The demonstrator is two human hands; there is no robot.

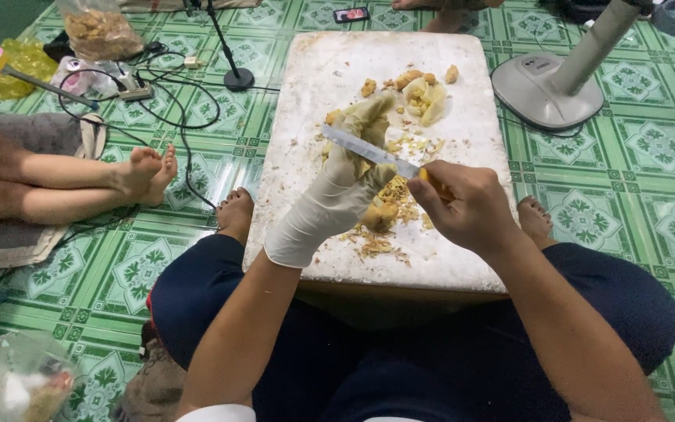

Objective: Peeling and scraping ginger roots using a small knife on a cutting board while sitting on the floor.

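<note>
- We look down from a head camera at a person seated on a green patterned tile floor, legs either side of a low white board that serves as a work surface.
- Our left hand wears a pale rubber glove and reaches forward over the middle of the board. Its fingers are curled around a small yellowish piece of food, mostly hidden by the glove, so we cannot tell exactly what it is.
- Our right hand is bare and clenched around the yellow handle of a knife. The long grey blade slants up to the left and lies across the gloved fingers, touching them.
- Yellow-brown peelings and scraps lie in a loose heap on the board just beneath both hands.
- A pale, opened husk piece and a few brown nuggets sit further away, near the board's far end.
- To the left, another person's bare legs and feet rest on the floor beside a grey cloth.
- Black cables and a thin stand with a round base trail over the tiles at the upper left.
- A clear bag of brown pieces sits in the far left corner.
- A grey fan base stands to the right of the board.
</note>
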